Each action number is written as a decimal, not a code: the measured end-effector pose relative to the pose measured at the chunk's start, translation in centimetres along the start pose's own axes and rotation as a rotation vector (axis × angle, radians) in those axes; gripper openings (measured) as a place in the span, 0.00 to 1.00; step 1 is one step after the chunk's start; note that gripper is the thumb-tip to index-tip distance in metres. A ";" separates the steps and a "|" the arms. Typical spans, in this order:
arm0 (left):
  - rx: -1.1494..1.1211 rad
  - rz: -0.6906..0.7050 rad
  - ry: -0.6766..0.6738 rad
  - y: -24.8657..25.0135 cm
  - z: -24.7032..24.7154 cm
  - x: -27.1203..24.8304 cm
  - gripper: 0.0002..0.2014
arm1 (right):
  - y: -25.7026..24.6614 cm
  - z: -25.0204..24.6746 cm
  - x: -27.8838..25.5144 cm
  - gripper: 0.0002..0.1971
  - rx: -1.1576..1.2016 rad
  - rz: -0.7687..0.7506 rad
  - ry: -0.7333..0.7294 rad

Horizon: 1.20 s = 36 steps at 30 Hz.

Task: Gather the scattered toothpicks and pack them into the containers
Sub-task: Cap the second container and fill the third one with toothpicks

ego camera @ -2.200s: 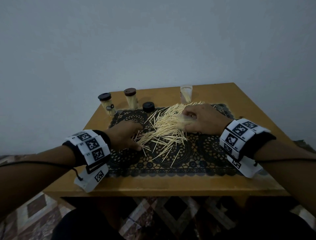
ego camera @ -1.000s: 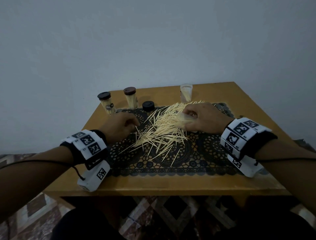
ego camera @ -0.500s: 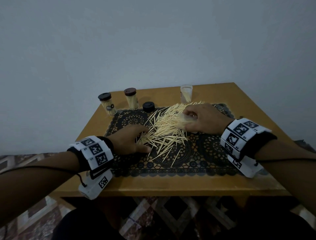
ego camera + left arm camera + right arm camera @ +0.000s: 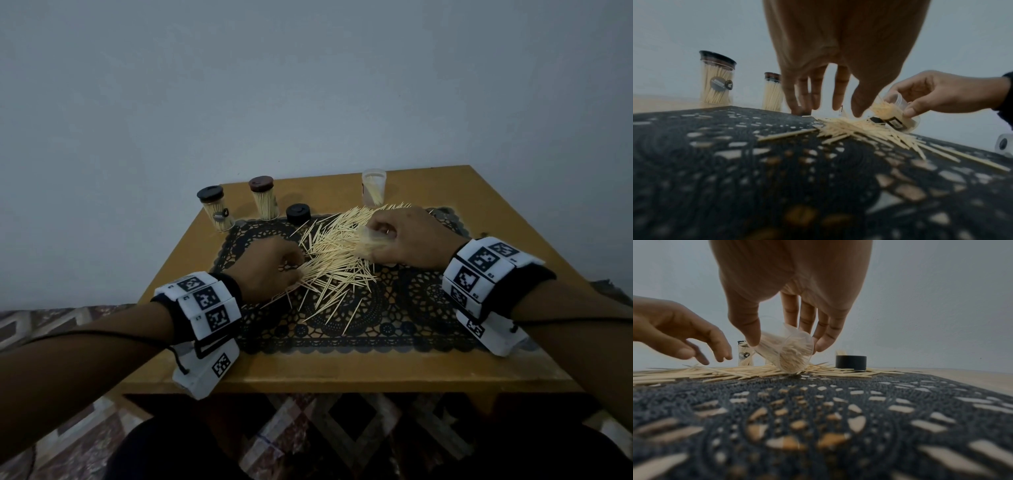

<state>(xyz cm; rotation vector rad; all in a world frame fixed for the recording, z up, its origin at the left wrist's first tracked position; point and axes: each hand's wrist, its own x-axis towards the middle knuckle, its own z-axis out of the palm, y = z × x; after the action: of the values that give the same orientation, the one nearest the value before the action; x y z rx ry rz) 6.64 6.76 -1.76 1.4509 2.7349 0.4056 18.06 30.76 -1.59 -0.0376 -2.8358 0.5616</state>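
A pile of loose toothpicks (image 4: 337,260) lies on a black lace mat (image 4: 394,318) in the middle of the wooden table (image 4: 342,373). My right hand (image 4: 375,240) grips a clear container (image 4: 368,241), tilted on its side on the pile and partly filled with toothpicks (image 4: 791,356); thumb and fingers curl round it (image 4: 896,112). My left hand (image 4: 296,270) is at the pile's left edge. Its fingers (image 4: 840,91) point down, spread, with tips on the toothpicks (image 4: 855,129), and nothing is pinched between them.
Two capped containers full of toothpicks (image 4: 215,212) (image 4: 263,202) stand at the back left. A loose black lid (image 4: 298,213) sits beside them. An open clear container (image 4: 374,190) with some toothpicks stands at the back, behind my right hand.
My left hand swept from the mat's left side back into the pile's left edge, pushing toothpicks rightward. The right hand and its tilted container have stayed put.
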 end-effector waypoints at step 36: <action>0.126 0.028 -0.131 -1.1 -0.5 1.3 0.07 | 0.0 0.1 0.0 0.19 0.000 -0.002 0.002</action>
<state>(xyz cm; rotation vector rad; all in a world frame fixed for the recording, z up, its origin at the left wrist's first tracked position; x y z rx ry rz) 4.91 7.15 -1.37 1.4875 2.6824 0.1361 18.05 30.70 -1.65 -0.0358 -2.8336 0.5611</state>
